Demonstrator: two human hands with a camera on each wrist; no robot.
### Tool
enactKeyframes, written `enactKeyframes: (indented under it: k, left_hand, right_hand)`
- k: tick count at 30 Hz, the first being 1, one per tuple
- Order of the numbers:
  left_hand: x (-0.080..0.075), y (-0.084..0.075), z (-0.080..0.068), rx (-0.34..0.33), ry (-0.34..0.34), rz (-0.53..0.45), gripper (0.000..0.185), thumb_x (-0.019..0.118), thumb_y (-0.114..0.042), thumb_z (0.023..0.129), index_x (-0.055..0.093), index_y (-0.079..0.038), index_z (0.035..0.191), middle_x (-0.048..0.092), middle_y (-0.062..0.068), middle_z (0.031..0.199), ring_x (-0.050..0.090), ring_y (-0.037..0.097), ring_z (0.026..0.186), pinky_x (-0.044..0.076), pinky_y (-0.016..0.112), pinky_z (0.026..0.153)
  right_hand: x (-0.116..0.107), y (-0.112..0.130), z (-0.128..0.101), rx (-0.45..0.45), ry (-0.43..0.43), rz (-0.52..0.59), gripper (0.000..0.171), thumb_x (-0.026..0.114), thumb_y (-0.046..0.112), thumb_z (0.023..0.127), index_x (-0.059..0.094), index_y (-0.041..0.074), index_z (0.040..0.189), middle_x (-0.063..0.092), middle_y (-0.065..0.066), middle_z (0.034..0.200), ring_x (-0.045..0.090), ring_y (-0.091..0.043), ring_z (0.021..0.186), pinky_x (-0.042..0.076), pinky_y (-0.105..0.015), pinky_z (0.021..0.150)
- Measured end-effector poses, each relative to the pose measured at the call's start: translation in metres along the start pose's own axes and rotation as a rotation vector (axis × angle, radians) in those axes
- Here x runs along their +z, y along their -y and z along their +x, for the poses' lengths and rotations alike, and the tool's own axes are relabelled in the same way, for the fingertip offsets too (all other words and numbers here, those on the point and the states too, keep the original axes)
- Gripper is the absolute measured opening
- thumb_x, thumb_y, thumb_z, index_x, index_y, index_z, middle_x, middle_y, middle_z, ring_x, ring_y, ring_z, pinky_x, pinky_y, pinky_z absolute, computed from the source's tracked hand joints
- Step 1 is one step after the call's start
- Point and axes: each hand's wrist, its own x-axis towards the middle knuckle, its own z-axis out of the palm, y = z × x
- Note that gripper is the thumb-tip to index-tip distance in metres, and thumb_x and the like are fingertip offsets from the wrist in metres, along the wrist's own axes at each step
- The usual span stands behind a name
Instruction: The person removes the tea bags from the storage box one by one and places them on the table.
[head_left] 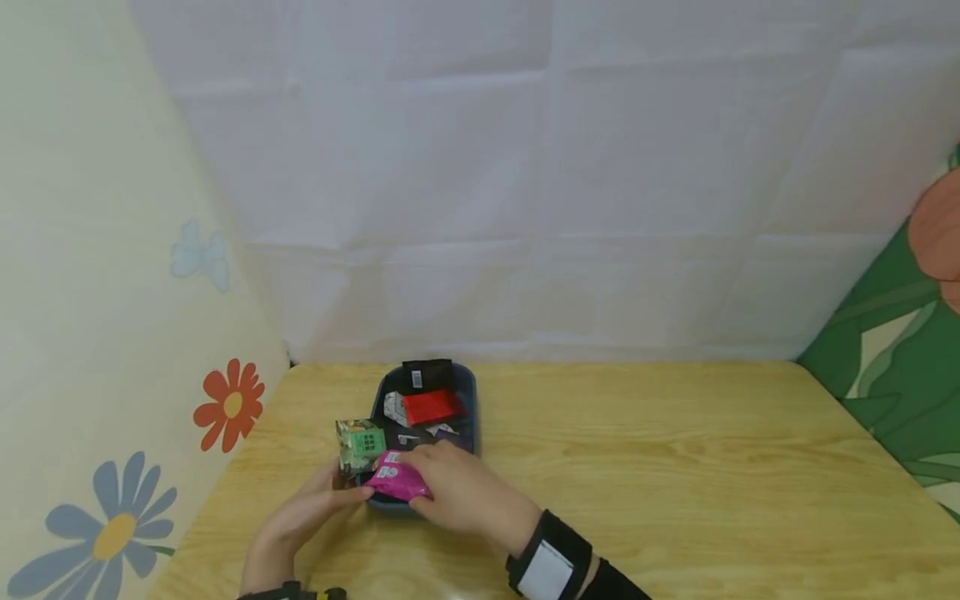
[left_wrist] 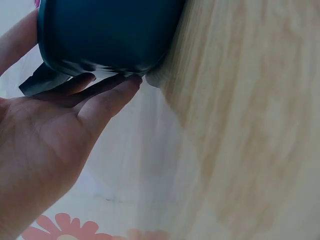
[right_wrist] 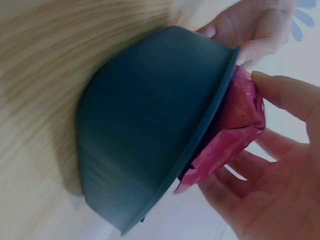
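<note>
Right hand grip (head_left: 457, 492) pinched around glossy magenta foil snack packet (head_left: 397, 480), thumb on top, at near rim of dark blue oval plastic tray (head_left: 468, 392) on wooden desk (head_left: 675, 467). Left hand (head_left: 311, 504) flat-fingered against tray wall. Probably light, crinkly, slippery; best taken by crimped edge.

I saw a light wooden table (head_left: 675, 467) with a yellowish grain filling the lower part of the head frame, its far edge against a white sheet and its left corner meeting a flowered wall. Directly on it, left of the frame's centre, sat a dark blue-green tray (head_left: 469, 408); its rounded outer wall met the wood in both wrist views. Whether the green packet (head_left: 360, 443) at the tray's left rim touched the wood, I could not tell.
</note>
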Motion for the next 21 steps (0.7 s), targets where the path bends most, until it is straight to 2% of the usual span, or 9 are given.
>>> enactKeyframes:
  k: [5, 9, 12, 18, 21]
  left_hand:
    - [0.0, 0.002, 0.001, 0.01, 0.002, -0.004, 0.084, 0.069, -0.015, 0.092, 0.016, 0.004, 0.155, 0.016, 0.028, 0.16, 0.008, 0.046, 0.146, 0.013, 0.063, 0.113]
    - [0.001, 0.004, 0.003, 0.015, -0.006, -0.032, 0.084, 0.07, -0.012, 0.091, 0.017, 0.007, 0.154, 0.016, 0.029, 0.159, 0.008, 0.045, 0.147, 0.012, 0.06, 0.115]
    - [0.002, 0.005, 0.005, 0.023, -0.002, -0.058, 0.082, 0.069, -0.009, 0.09, 0.018, 0.008, 0.153, 0.019, 0.03, 0.158, 0.01, 0.043, 0.147, 0.012, 0.057, 0.116]
    - [0.004, 0.004, 0.005, 0.039, -0.031, -0.061, 0.084, 0.07, -0.005, 0.088, 0.017, 0.007, 0.153, 0.015, 0.03, 0.159, 0.008, 0.044, 0.147, 0.012, 0.056, 0.115]
    - [0.004, 0.003, 0.004, 0.042, -0.03, -0.055, 0.088, 0.07, -0.005, 0.089, 0.012, 0.008, 0.154, 0.009, 0.03, 0.16, 0.005, 0.045, 0.146, 0.013, 0.056, 0.115]
  right_hand:
    - [-0.005, -0.007, -0.008, -0.036, -0.002, -0.063, 0.05, 0.075, 0.026, 0.088, 0.06, 0.013, 0.133, 0.063, -0.001, 0.125, 0.056, -0.014, 0.109, 0.047, -0.032, 0.097]
    - [-0.009, -0.016, -0.012, -0.071, -0.039, -0.112, 0.051, 0.074, 0.027, 0.088, 0.059, 0.014, 0.135, 0.06, -0.002, 0.131, 0.054, -0.018, 0.12, 0.044, -0.037, 0.103]
    - [-0.014, -0.026, -0.015, -0.086, -0.082, -0.137, 0.052, 0.074, 0.028, 0.088, 0.058, 0.012, 0.135, 0.058, -0.006, 0.135, 0.053, -0.02, 0.122, 0.043, -0.039, 0.104]
    - [-0.024, -0.053, -0.019, -0.037, -0.2, -0.088, 0.057, 0.077, 0.025, 0.086, 0.055, 0.012, 0.138, 0.054, -0.01, 0.142, 0.052, -0.027, 0.127, 0.042, -0.045, 0.105]
    - [-0.029, -0.066, -0.021, -0.001, -0.254, -0.038, 0.058, 0.078, 0.022, 0.086, 0.055, 0.012, 0.138, 0.053, -0.011, 0.143, 0.052, -0.029, 0.128, 0.042, -0.048, 0.104]
